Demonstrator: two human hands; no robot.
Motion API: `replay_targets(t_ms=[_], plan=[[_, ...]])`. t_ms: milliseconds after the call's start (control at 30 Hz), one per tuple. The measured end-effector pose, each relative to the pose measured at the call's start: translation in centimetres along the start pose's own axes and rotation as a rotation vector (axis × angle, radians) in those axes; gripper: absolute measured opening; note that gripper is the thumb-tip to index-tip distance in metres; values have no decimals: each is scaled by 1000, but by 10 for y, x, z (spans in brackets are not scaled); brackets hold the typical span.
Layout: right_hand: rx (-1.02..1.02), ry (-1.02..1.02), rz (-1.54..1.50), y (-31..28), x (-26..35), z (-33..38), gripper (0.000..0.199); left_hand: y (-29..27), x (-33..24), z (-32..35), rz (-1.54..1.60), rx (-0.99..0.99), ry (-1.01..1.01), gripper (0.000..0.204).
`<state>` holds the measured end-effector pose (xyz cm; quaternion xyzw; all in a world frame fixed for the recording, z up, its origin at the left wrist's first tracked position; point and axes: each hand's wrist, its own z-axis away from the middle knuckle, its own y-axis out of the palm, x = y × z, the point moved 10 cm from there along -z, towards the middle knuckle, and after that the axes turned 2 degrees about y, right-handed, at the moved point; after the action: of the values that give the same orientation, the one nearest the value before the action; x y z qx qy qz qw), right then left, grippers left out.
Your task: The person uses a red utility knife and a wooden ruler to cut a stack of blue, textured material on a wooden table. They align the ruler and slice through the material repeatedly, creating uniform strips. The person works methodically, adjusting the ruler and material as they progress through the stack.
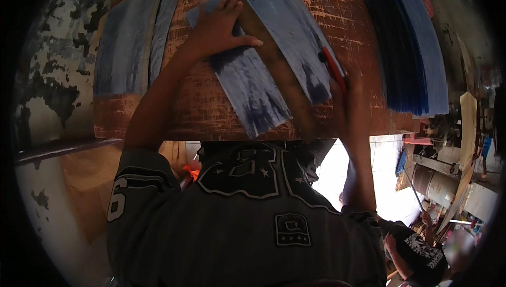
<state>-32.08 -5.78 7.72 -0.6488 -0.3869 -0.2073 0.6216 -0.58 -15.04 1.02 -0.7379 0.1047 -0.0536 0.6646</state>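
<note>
My left hand [224, 26] lies with its fingers spread and thumb stretched out, pressing on a blue streaked sheet [253, 94] and reaching to the edge of a brown wooden strip [279, 68]. That strip runs slantwise between this sheet and a second blue sheet [282, 23] to its right. My right hand [350, 84] is closed around a red box cutter [335, 68], held at the right edge of the second sheet. The cutter's blade cannot be made out.
Scored brown table [195, 110] lies under the sheets. A thick stack of blue sheets [406, 50] stands at the right, and more blue sheets [126, 44] lie at the left. Another person [416, 253] is at the lower right, near a long-handled blue broom [411, 181].
</note>
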Motion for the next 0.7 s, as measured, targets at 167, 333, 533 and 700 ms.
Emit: replay_targets(t_ms=[167, 333, 533, 700], plan=[[-25, -360, -81, 38, 50, -57, 45, -2, -3, -2, -62, 28, -4, 141], [70, -352, -25, 88, 75, -128, 36, -4, -2, -1, -15, 43, -29, 142], [76, -383, -38, 120, 68, -157, 34, -4, -4, -1, 22, 32, -22, 144], [80, -409, -28, 126, 73, -160, 34, -4, -5, 1, 15, 35, -32, 143]])
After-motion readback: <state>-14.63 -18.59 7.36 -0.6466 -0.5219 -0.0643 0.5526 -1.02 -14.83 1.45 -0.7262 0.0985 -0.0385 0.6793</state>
